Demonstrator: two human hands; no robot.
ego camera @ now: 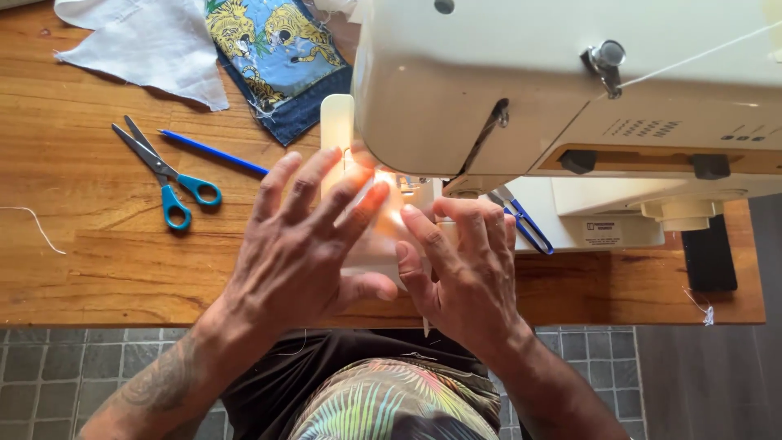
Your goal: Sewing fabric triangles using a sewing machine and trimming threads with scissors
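Cream plastic sewing machine (521,90), flat spread fingers (326,183)

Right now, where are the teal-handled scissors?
In the head view, the teal-handled scissors lie on the wooden table, left of the left hand, beside the blue pencil.

Sewing machine (489,81) smooth cream plastic, faintly glossy; table (81,244) varnished wood; scissors (163,175) metal blades, probably plastic handles.

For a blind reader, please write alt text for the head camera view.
Left hand and right hand lie flat, fingers spread, under a cream sewing machine on a wooden table. Blue-handled scissors, a blue pencil and fabric pieces lie to the left.
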